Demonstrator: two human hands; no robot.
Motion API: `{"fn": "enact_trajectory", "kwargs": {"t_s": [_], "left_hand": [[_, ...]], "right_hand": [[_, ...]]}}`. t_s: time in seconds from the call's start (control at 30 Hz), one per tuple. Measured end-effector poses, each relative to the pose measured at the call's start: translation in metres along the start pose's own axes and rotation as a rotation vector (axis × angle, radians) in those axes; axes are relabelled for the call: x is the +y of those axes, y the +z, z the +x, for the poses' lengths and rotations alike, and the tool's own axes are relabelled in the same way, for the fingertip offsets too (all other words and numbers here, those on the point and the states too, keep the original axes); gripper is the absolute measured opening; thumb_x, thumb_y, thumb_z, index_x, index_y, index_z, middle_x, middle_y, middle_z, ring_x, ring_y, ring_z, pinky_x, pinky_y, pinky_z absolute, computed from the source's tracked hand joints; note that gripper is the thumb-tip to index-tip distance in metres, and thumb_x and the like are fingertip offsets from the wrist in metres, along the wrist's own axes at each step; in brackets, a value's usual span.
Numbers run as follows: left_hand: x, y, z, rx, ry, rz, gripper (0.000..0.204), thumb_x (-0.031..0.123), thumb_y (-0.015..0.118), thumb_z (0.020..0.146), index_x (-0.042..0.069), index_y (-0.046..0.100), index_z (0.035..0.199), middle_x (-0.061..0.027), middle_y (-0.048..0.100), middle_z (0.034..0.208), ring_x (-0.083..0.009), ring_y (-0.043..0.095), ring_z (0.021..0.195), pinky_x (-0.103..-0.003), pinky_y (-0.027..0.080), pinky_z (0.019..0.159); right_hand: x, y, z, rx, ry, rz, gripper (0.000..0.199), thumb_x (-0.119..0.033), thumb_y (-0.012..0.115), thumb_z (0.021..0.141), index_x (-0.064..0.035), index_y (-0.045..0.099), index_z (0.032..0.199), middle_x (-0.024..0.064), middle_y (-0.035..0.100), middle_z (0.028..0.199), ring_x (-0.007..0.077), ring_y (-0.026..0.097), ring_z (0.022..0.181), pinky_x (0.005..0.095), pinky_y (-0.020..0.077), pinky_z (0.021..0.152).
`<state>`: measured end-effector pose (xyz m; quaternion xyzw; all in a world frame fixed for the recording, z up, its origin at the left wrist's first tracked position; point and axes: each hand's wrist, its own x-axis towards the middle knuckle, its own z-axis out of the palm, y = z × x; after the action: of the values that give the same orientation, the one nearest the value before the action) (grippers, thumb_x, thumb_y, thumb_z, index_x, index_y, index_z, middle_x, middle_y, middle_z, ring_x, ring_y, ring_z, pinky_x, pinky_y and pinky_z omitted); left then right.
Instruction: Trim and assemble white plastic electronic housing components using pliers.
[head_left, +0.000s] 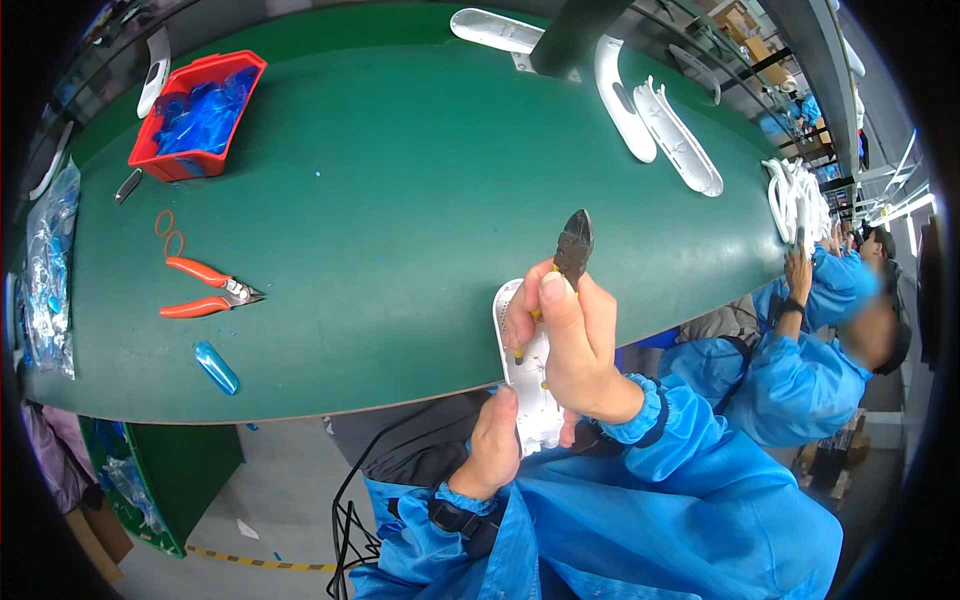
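The right hand (580, 350) is up front, fingers wrapped firmly around dark-headed metal cutters (574, 245) with yellow on the handles, head pointing away from the body, right above a long white plastic shell (537, 402). And the left hand (490, 445) has that shell by its lower end, thumb on the edge, at the near rim of the green tabletop (380, 250)! Off left lie orange-handled metal nippers (205, 307), a glossy blue rounded piece (216, 368) nearer the rim, and farther back a red plastic bin (172, 170) holding crumpled blue film (205, 112).
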<state>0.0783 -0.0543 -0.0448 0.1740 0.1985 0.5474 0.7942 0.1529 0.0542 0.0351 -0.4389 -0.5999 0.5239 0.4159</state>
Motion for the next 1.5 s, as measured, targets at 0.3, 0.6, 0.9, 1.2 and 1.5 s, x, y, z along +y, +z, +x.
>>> {"fn": "enact_trajectory", "kwargs": {"t_s": [0.3,0.6,0.9,1.2,1.5], "left_hand": [[0.000,-0.001,0.001,-0.027,0.001,0.031,0.066,0.052,0.017,0.105,-0.003,0.045,0.128,-0.0186,0.065,0.093,-0.0262,0.066,0.077,-0.035,0.053,0.069],[0.001,0.007,0.004,0.020,0.035,0.064,0.072,0.059,0.021,0.102,-0.004,0.052,0.117,-0.0155,0.063,0.089,-0.0235,0.063,0.074,-0.035,0.052,0.068],[0.002,0.010,0.002,0.051,0.020,0.052,0.073,0.058,0.020,0.103,-0.006,0.054,0.114,-0.0156,0.063,0.087,-0.0230,0.063,0.073,-0.034,0.052,0.067],[0.000,0.006,0.001,0.036,0.015,0.094,0.072,0.057,0.021,0.103,-0.006,0.056,0.112,-0.0153,0.065,0.089,-0.0220,0.064,0.074,-0.033,0.052,0.068],[0.002,0.005,0.001,0.023,0.000,0.100,0.075,0.059,0.022,0.102,-0.006,0.058,0.110,-0.0150,0.065,0.089,-0.0217,0.064,0.075,-0.033,0.052,0.069]], "right_hand": [[-0.011,0.012,-0.004,0.032,-0.096,-0.176,0.031,-0.028,0.044,0.104,-0.0005,0.049,0.092,0.0049,0.054,0.067,0.0113,0.050,0.060,0.0277,0.0432,0.057],[-0.012,-0.017,0.008,-0.019,0.052,0.080,0.035,-0.033,0.037,0.107,-0.0043,0.045,0.088,0.0058,0.049,0.066,0.0162,0.055,0.062,0.0304,0.0471,0.058],[-0.008,-0.017,0.005,-0.010,0.055,0.016,0.033,-0.031,0.039,0.106,-0.0047,0.045,0.086,0.0054,0.049,0.065,0.0157,0.054,0.062,0.0298,0.0468,0.058],[-0.008,-0.013,0.001,0.030,0.048,-0.080,0.033,-0.030,0.039,0.106,-0.0039,0.045,0.086,0.0054,0.050,0.064,0.0157,0.054,0.060,0.0300,0.0473,0.056],[-0.012,-0.016,0.007,0.008,0.062,-0.092,0.035,-0.031,0.038,0.106,-0.0038,0.045,0.086,0.0053,0.050,0.064,0.0156,0.055,0.059,0.0288,0.0472,0.055]]}}
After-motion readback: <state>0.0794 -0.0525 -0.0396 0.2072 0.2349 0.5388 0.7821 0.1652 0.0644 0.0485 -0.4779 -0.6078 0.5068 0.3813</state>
